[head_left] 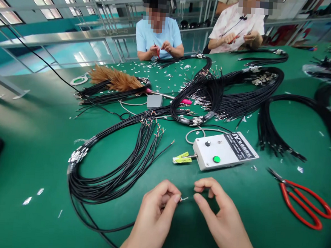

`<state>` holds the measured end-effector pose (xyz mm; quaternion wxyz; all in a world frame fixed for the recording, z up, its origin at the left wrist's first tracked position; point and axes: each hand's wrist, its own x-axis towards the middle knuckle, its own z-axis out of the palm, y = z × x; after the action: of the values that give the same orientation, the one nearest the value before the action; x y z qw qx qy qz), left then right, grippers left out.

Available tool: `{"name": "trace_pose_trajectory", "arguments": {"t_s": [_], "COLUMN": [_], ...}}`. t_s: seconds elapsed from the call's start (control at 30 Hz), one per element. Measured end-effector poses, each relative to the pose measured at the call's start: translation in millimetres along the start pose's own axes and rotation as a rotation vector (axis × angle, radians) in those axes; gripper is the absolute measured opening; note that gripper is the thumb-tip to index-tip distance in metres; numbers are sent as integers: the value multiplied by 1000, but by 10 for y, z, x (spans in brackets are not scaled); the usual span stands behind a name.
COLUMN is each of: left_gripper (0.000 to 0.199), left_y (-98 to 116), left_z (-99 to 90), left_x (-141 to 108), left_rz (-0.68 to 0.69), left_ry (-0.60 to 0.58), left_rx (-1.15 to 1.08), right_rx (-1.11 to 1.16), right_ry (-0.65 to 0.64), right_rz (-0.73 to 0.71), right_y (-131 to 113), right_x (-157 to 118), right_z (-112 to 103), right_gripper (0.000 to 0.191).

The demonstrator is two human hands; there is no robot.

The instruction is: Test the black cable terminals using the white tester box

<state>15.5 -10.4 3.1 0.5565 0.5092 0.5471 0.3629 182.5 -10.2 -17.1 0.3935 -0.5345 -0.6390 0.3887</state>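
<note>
Between thumb and fingertips, my left hand (159, 206) pinches the end of a black cable, and a thin pale wire end (185, 198) sticks out to the right. The black cable (118, 227) runs under my left wrist from the looped bundle (104, 195) on the left. Just right of the wire end, my right hand (218, 214) has its thumb and fingers apart, with nothing in it. Above my hands lies a white box (213, 153) with a green button (216, 159) and a yellow clip (182, 158) at its tip.
Red-handled scissors (304, 201) lie at right. More black cable bundles (241, 95), a brown brush (117, 79), a grey box (154, 101) and foil scraps (169, 75) cover the green table (41, 123). Two people (160, 36) work with cables across it; another stands partly hidden behind.
</note>
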Motion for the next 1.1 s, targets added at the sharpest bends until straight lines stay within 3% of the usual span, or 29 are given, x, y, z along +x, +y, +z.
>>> {"name": "trace_pose_trajectory", "arguments": {"t_s": [0.2, 0.33, 0.57, 0.63, 0.8, 0.87, 1.0, 1.1], "left_gripper": [16, 18, 17, 17, 18, 16, 8, 23], "left_y": [36, 24, 26, 36, 28, 18, 34, 65], "left_z": [31, 55, -8, -19, -8, -33, -135, -189], "left_x": [-12, -25, -31, -28, -44, -63, -101, -119], "left_rz": [-2, 6, -5, -14, 9, 11, 49, 31], "left_ry": [-25, -31, 25, 21, -16, -35, -169, -249], "left_rx": [-57, -31, -8, -17, 4, 17, 199, 385], "right_rx": [-88, -123, -86, -179, -367, -392, -322, -220], "right_ry": [-198, -152, 8, -31, -190, -223, -224, -193], "right_rz": [-30, -92, -38, -123, -384, -432, -418, -347], "right_y": [-112, -84, 72, 46, -108, -139, -140, -101], "right_x": [41, -14, -54, -26, 72, 96, 99, 79], "right_z": [54, 59, -103, -117, -67, -56, -63, -101], "right_gripper": [31, 26, 16, 8, 15, 24, 21, 19]}}
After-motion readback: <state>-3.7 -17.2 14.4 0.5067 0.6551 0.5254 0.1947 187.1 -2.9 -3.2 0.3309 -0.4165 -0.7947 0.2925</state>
